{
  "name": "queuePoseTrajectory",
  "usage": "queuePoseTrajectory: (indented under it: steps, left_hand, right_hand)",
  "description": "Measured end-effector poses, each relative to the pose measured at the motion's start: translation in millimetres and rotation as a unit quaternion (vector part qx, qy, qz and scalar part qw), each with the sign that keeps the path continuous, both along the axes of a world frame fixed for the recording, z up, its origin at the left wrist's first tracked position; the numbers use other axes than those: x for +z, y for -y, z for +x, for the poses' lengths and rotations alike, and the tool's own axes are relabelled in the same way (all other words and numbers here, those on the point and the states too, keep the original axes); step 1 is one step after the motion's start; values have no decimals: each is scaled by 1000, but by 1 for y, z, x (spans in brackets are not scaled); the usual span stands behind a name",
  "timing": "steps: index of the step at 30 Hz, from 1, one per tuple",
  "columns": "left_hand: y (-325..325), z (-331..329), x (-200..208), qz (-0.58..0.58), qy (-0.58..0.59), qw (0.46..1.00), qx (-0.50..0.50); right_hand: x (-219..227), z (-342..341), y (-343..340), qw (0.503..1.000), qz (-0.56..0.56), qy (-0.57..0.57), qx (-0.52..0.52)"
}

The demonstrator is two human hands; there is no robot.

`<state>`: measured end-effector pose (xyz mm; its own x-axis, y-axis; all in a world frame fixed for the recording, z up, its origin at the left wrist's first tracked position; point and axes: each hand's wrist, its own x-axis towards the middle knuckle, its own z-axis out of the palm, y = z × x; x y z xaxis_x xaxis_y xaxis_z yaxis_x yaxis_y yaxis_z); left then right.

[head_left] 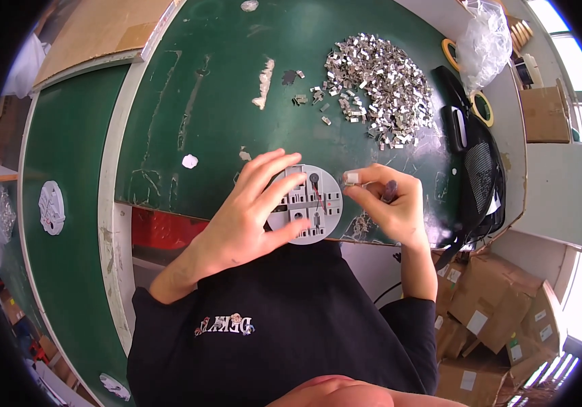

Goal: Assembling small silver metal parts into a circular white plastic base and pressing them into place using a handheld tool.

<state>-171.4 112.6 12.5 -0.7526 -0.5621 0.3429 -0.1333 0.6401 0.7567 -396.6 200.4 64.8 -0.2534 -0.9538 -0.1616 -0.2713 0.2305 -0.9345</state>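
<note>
A round grey plastic housing (330, 220) with raised slots, a small black round part and thin wires lies at the table's near edge. My left hand (250, 203) is spread over its left side, fingers apart and thumb across the lower part. To the right of the housing, my right hand (396, 207) pinches a small shiny metal clip (351, 178) between thumb and forefinger. Something dark purple and rounded (390, 192) shows among its curled fingers; its kind is unclear.
A large heap of small metal clips (386, 88) covers the far right of the green table (223, 102), with strays beside it. A black mesh bag (480, 169), tape rolls (483, 108) and a clear plastic bag (484, 44) line the right edge. Cardboard boxes (494, 298) stand at lower right.
</note>
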Motion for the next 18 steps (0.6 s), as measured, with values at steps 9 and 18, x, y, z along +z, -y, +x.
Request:
queuePoseTrajectory:
  steps: [9,18]
  left_hand:
    - [-3,-20,0,-96,49,994,36]
    - [-28,-18,4,-45,53,984,167]
  right_hand:
    - [-3,6,-3,997,-41,-61,25]
    - [-1,9,-2,998,0,27,48]
